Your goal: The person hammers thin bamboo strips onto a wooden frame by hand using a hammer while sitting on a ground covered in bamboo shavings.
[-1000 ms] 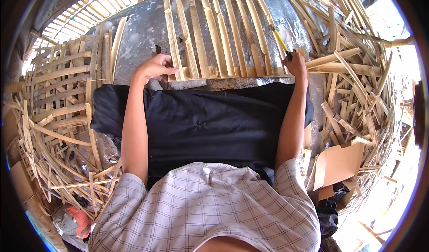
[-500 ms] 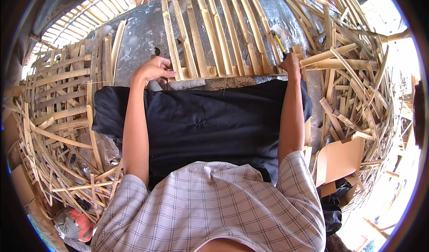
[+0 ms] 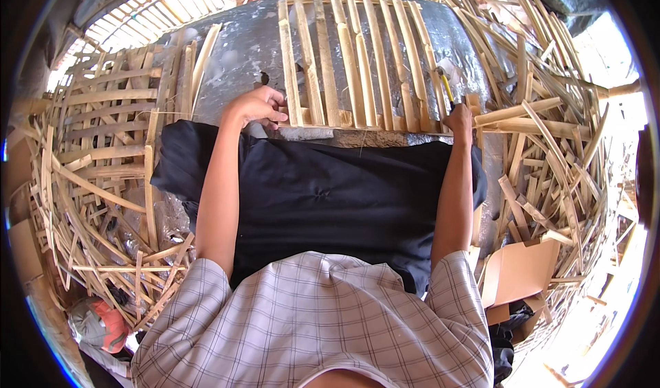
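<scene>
A panel of several upright bamboo slats [image 3: 323,65] lies ahead of me, their near ends joined by a crosswise bamboo strip [image 3: 316,118]. My left hand [image 3: 258,107] is closed at the panel's near left corner, thumb against the strip's end by the outermost slat. My right hand [image 3: 458,120], at the near right corner, is wrapped round the dark grip of a hammer [image 3: 446,85] with a yellow shaft. The hammer points away from me, its small dark head beside the rightmost slat. Whether the right fingers also touch the strip is hidden.
Beneath the panel is a grey plastic-like sheet [image 3: 230,54]. Woven bamboo lattice [image 3: 110,123] stands at left; loose bamboo pieces [image 3: 543,175] heap up at right. An open cardboard box [image 3: 520,271] sits near my right elbow. Dark cloth [image 3: 337,195] covers my lap.
The whole view has shifted, so panel and hands appear slightly farther right. Both hands keep their places at the panel's corners, and the hammer stays in the right one.
</scene>
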The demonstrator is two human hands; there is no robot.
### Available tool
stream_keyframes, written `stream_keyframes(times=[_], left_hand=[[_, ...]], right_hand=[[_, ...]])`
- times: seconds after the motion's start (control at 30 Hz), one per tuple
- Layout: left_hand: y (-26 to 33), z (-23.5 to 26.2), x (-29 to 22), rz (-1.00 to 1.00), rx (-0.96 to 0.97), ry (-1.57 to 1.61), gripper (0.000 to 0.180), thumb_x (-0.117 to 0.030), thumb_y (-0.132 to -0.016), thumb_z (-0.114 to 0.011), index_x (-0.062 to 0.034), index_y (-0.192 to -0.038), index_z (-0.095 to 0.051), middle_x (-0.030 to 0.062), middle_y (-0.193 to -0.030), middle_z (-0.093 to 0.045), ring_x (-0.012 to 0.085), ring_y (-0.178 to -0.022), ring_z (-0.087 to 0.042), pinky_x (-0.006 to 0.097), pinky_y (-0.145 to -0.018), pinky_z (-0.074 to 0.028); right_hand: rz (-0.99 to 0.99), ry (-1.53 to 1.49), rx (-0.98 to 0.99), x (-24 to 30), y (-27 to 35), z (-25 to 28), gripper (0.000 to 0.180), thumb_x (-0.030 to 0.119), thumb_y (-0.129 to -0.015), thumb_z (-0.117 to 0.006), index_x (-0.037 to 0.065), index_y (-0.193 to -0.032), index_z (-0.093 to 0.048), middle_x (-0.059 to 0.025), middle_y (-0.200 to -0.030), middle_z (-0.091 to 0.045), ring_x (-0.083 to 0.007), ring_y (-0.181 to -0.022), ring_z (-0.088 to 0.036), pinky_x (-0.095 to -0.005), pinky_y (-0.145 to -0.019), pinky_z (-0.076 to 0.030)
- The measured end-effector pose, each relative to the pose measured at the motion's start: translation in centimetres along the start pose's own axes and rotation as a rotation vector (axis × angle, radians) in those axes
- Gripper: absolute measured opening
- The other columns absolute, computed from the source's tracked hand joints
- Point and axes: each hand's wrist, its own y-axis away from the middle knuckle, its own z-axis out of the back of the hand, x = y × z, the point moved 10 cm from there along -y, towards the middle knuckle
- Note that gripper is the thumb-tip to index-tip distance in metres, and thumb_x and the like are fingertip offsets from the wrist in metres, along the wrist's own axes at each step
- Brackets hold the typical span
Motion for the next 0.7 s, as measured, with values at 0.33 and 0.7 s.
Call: stream_keyframes(times=[0.33, 0.7], left_hand=[[0.7, 0.4, 0.0, 0.025, -0.033, 0.016, 0.023, -0.019, -0.095, -0.072, 0.0009, -0.104, -0.067, 0.0051, -0.092, -0.069, 0.0127, -0.081, -0.066, 0.03, -0.07, -0.06], [0.8, -1.3, -2.1, -0.05, -0.094, -0.104, 0.044, -0.027, -0.09, -0.079, 0.002, -0.118, -0.062, 0.0091, -0.091, -0.07, 0.0132, -0.067, -0.065, 0.028, -0.051, -0.054]], right_hand=[[0.011, 0.026, 0.016, 0.5, -0.2, -0.3, 0.028, 0.001, -0.074, -0.065, -0.01, -0.099, -0.07, -0.0346, -0.105, -0.068, -0.047, -0.104, -0.067, -0.0487, -0.092, -0.054], [0.03, 0.028, -0.012, 0.0, -0.5, -0.5, 0.025, 0.0, -0.078, -0.057, -0.01, -0.098, -0.068, -0.0354, -0.105, -0.067, -0.0498, -0.105, -0.065, -0.0516, -0.093, -0.053]])
